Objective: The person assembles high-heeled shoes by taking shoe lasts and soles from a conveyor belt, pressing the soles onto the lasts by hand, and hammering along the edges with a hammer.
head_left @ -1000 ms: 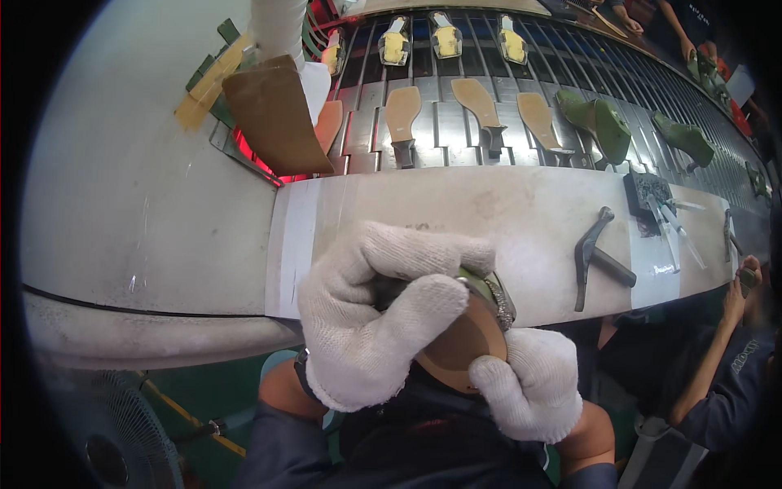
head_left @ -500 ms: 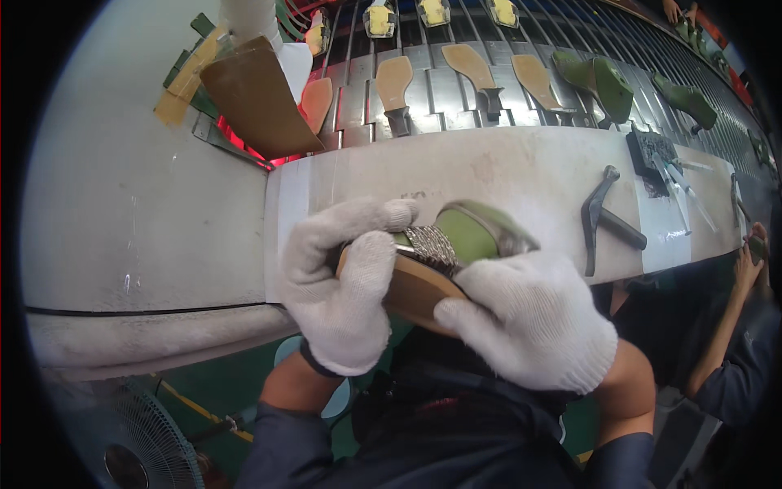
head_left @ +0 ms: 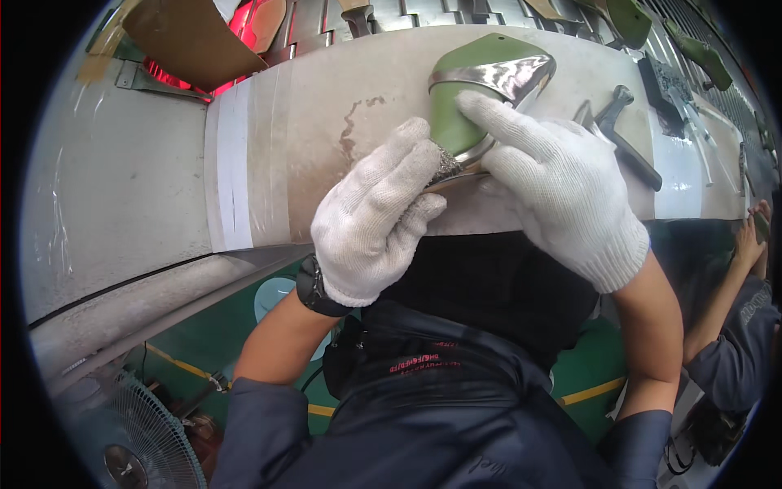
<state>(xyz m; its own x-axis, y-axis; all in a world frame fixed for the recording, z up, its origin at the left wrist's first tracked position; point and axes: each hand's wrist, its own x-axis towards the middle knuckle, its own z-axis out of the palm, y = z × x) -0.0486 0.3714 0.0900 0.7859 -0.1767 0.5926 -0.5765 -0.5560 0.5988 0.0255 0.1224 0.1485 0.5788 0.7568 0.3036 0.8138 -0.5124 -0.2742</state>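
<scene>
A green shoe last (head_left: 456,118) is held over the pale worktop with its heel end pointing away from me. A shiny silver strap (head_left: 501,76) wraps the last near that end, and a glittery band (head_left: 446,167) crosses its nearer part. My left hand (head_left: 375,212), in a white knitted glove, is closed round the toe end of this sandal, hiding much of it. On the other side my right hand (head_left: 562,183), gloved alike, grips the sandal with a finger lying on the green surface and the thumb underneath.
A hammer (head_left: 627,143) lies to the right, beside a dark block (head_left: 664,94) and thin white tools (head_left: 702,134). Soles and lasts sit on the metal conveyor (head_left: 423,19). A brown board (head_left: 191,37) stands far left, a fan (head_left: 147,432) near left. Another person's hand (head_left: 748,244) is at right.
The sandal has moved farther from me and turned, its heel end now pointing away. My left hand has shifted onto the toe end. The view has tilted toward my body.
</scene>
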